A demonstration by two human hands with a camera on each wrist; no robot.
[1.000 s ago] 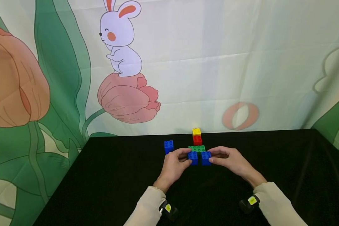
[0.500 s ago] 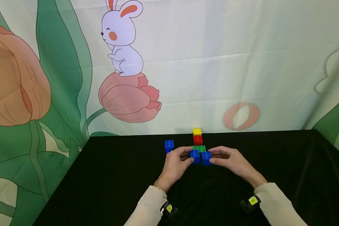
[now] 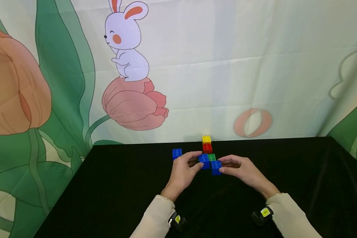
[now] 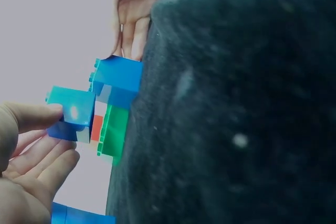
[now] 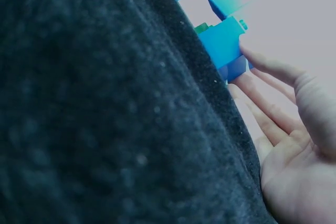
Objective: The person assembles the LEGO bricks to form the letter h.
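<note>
My left hand (image 3: 182, 172) pinches a blue toy brick (image 3: 204, 161) between thumb and fingers. In the left wrist view that blue brick (image 4: 71, 109) hangs above the black cloth. From the head view it covers the left part of a green brick (image 3: 211, 157). My right hand (image 3: 242, 169) holds a second blue brick (image 3: 216, 168), which stands on the cloth just in front of the green one. The thumb touches this brick (image 5: 223, 41) in the right wrist view, with fingers along its far side.
Behind the green brick stand a red brick (image 3: 207, 148) and a yellow brick (image 3: 206, 139) in a line. Another blue brick (image 3: 177, 153) is left of my left hand. The black-covered table (image 3: 122, 185) ends at a printed curtain (image 3: 196, 82).
My left hand has lifted its blue brick from beside the other blue brick and carried it up and back over the green brick. My right hand stays with its brick.
</note>
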